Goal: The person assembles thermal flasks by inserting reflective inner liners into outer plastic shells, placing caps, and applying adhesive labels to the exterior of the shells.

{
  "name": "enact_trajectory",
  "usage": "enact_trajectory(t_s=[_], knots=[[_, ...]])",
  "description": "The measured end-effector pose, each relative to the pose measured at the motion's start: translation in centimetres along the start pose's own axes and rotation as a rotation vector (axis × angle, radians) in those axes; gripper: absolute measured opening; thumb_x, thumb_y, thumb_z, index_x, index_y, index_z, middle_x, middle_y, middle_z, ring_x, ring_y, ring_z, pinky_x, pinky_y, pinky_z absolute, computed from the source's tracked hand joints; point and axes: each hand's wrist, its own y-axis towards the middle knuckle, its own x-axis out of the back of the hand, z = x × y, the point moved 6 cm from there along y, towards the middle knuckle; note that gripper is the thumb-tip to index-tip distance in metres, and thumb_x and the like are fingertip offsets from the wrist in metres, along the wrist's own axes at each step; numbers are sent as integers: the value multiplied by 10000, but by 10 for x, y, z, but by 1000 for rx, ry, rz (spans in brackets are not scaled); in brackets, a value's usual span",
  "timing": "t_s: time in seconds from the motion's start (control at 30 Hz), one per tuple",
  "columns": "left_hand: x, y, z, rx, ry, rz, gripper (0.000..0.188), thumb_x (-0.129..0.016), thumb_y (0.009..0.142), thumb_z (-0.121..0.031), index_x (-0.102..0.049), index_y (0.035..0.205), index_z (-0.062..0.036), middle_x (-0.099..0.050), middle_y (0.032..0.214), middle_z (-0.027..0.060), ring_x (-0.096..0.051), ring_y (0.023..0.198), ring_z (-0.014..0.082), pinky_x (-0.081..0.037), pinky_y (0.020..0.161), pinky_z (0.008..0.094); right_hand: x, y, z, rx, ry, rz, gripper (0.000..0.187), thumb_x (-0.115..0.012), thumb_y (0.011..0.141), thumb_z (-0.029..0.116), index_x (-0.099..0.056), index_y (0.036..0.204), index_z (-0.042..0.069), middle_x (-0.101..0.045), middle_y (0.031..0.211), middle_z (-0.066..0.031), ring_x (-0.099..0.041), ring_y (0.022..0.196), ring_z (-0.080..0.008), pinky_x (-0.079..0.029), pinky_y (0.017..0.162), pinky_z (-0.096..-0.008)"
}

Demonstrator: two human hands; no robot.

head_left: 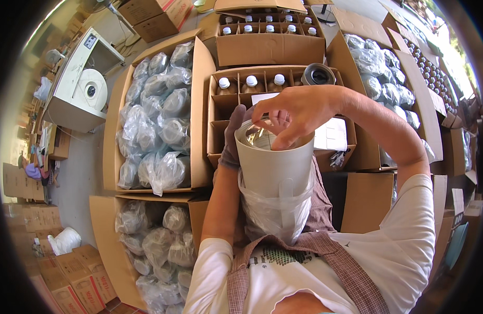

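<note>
A tall cream-white cylinder (275,170), open at its top, stands upright in front of my body. Clear plastic wrap (275,206) hangs loosely around its lower part, and a shiny silvery round surface (257,137) shows inside its mouth. My left hand (232,137), in a grey glove, is pressed around the cylinder's left side near the rim; part of it is hidden behind. Above the opening, my bare right hand (299,112) has its fingers curved and apart. Its thumb dips inside the rim, near the shiny surface.
Right ahead, a divided carton (220,112) holds white-capped bottles (252,82) and a dark ring-shaped part (319,75). Cartons of plastic-wrapped items (168,115) flank me on both sides. Another bottle carton (270,48) stands farther off. A white machine (76,97) and a person (35,170) are at far left.
</note>
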Motion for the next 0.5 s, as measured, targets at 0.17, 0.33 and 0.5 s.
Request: enact_trajectory(t_s=[0.17,0.33,0.5], knots=[[-8,1,1,17,-91,53,779,-438,969,-581,-445,1392,74,-562,1302,260,-585,1181,343,-462,1042,442,-4,-2,1,8,-116,-61,670,-771,792,531,-595,1231,57,-714,939,-134,-708,937,-282,-552,844,-401],[-14,2,2,6,-84,55,699,-470,955,-500,-502,1344,79,-564,1311,247,-591,1149,342,-476,1012,427,-6,-3,-10,64,-21,36,664,-798,794,390,-551,1317,63,-664,1119,-144,-653,1067,-295,-512,932,-430],[-16,-1,-9,-236,396,182,530,-465,955,-378,-585,1216,68,-580,1297,243,-614,1096,332,-486,989,428,-12,-2,-7,237,61,104,690,-808,759,283,-533,1356,73,-603,1239,-152,-614,1130,-293,-483,981,-427]])
